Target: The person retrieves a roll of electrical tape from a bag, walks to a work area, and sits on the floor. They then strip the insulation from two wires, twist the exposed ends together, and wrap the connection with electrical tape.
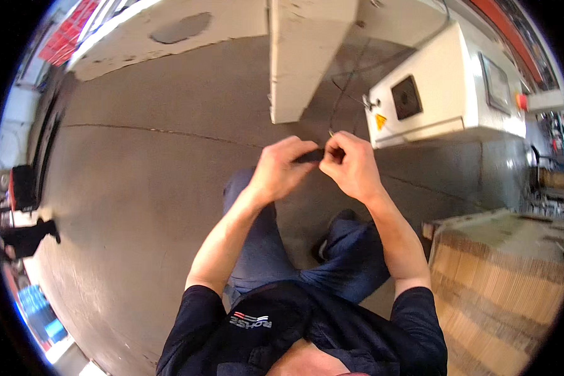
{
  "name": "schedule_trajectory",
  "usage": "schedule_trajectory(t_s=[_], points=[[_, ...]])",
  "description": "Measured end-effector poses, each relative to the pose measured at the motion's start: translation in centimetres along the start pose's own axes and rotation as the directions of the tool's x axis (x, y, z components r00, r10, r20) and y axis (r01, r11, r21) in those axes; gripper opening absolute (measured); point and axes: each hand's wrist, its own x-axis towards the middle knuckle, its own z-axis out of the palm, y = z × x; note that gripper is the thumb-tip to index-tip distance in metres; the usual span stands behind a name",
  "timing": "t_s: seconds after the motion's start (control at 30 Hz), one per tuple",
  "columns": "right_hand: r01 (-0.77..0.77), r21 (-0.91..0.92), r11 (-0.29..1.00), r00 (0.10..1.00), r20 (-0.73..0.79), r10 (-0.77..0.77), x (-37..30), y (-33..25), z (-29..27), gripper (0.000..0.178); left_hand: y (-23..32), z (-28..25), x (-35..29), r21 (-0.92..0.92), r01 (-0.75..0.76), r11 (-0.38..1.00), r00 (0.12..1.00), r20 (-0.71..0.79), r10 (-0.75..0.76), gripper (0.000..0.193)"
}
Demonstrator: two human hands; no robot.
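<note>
Both my hands are raised in front of my body, close together over the grey floor. My left hand [281, 168] is closed, its thumb and fingers pinching a small dark, flat object [311, 156]. The object reaches across the gap to my right hand [353, 166], whose fingers are curled in with the thumb against the index finger. Its right end meets those fingertips; the rest is hidden by my fingers. It is too small and blurred to name its kind.
A cream machine column [301, 62] stands ahead, with a thin cable [351, 81] beside it. To the right is a cream cabinet [442, 94] with a screen and red button. Stacked cardboard sheets [495, 282] lie at lower right. A person in dark clothes [28, 238] is at far left.
</note>
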Motion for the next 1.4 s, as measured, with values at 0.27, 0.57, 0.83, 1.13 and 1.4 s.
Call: schedule_trajectory(t_s=[0.27,0.57,0.83,1.13,1.4], points=[[-0.122,0.05,0.991,0.992,0.038,0.12,-0.9,-0.5,-1.3,0.012,-0.5,1.1,-0.1,-0.169,0.095,0.981,0.995,0.033,-0.091,0.029],[-0.134,0.079,0.988,0.991,0.035,0.132,-0.4,-1.0,-1.1,0.014,-0.9,0.4,0.0,-0.063,0.027,0.998,0.997,-0.071,-0.031,0.029],[-0.085,-0.064,0.994,0.995,-0.054,0.081,-0.7,-0.9,0.3,0.012,-1.4,1.1,-0.4,0.246,-0.149,0.958,0.975,-0.127,0.184,0.037],[-0.086,-0.094,0.992,0.994,-0.07,0.079,-0.5,-0.9,1.1,0.013,-1.3,0.9,-0.8,0.091,-0.1,0.991,0.988,-0.108,0.109,0.038],[-0.186,0.015,0.983,0.981,0.053,0.185,-0.1,-1.9,0.3,0.012,-1.5,-0.4,-1.0,-0.18,0.081,0.98,0.996,0.041,-0.074,0.032]])
